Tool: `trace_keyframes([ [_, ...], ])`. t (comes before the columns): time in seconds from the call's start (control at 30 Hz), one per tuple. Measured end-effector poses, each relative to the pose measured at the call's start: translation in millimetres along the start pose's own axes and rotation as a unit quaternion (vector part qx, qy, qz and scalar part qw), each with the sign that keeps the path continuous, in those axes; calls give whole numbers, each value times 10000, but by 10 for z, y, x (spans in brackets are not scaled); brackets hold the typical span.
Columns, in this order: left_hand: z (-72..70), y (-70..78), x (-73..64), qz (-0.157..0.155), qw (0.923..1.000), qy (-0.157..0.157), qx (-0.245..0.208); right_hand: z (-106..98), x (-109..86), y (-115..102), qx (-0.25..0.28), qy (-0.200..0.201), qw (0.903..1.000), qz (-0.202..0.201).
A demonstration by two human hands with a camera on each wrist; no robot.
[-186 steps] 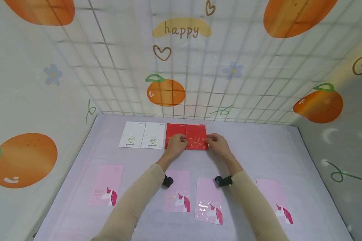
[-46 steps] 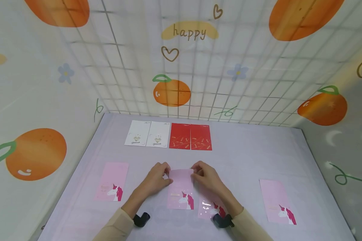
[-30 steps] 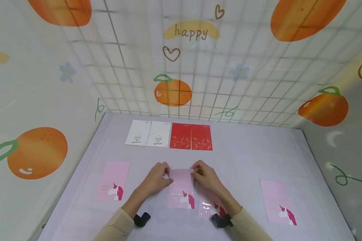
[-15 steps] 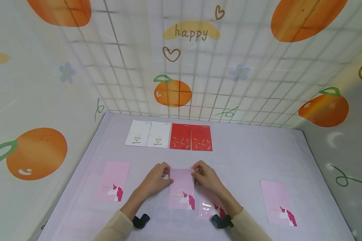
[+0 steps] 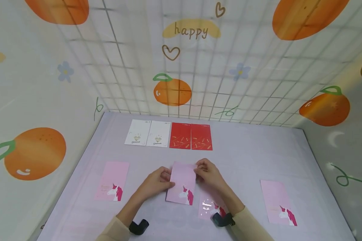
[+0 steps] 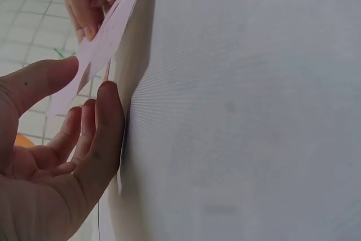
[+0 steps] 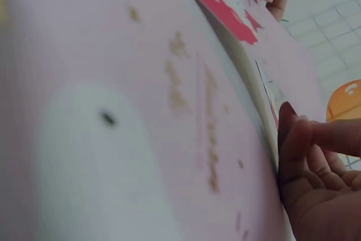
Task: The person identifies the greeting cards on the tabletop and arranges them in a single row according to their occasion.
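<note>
A pink card (image 5: 182, 180) with a white and magenta unicorn is raised off the table at a slight tilt. My left hand (image 5: 157, 182) holds its left edge, thumb on the face and fingers behind. At the upper right corner, my right hand (image 5: 209, 174) pinches the card between thumb and fingers. The left wrist view has the card (image 6: 104, 49) side-on, with a gap between it and the table. Beneath my right wrist lies another unicorn card (image 5: 206, 204), partly covered by the forearm; its face fills much of the right wrist view.
Two white diamond cards (image 5: 138, 133) and two red cards (image 5: 180, 135) lie side by side in a row at the back. Single pink unicorn cards lie at the left (image 5: 112, 180) and right (image 5: 277, 202) of the lilac table (image 5: 244, 147). A printed curtain (image 5: 126, 83) hangs behind.
Earlier both hands were at the red cards in the back row, then moved to the middle pink card. In the last half second that card has risen and tilted slightly, held by both hands.
</note>
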State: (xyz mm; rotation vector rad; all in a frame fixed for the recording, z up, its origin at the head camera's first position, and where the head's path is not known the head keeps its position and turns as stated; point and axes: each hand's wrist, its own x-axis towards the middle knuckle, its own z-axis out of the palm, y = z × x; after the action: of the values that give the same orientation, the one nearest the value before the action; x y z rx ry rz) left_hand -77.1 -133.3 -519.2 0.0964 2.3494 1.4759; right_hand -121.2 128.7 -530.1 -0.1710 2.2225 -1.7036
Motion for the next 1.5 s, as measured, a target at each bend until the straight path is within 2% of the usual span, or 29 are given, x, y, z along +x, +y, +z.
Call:
trace_keyframes([
  [0.13, -13, -2, -20, -98, 9998, -71, -159, -9, 19, 15, 284, 131, 9995, -34],
  [0.23, -16, -7, -30, -183, 9995, -71, -234, -17, 29, 26, 500, 183, 9985, 108],
  [0.5, -21, -79, -20, -199, 9990, -124, -388, -26, -119, -308, 539, 101, 9981, 286],
  [0.67, -25, -82, -19, -180, 9986, -194, -457, -27, -41, -152, 589, 93, 9976, 360],
  [0.83, -49, -41, -33, -253, 9976, -285, -580, -25, 20, 12, 551, 163, 9980, 245],
  [1.07, -92, -5, -39, -427, 9928, -378, -1050, -16, -64, -43, 323, 220, 9991, -147],
  [1.23, -98, 2, -34, -526, 9887, -343, -1361, 25, -156, -72, 376, 87, 9993, 21],
  [1.5, -74, -38, -18, -706, 9799, -95, -1865, 93, -248, -71, 516, -130, 9982, 274],
])
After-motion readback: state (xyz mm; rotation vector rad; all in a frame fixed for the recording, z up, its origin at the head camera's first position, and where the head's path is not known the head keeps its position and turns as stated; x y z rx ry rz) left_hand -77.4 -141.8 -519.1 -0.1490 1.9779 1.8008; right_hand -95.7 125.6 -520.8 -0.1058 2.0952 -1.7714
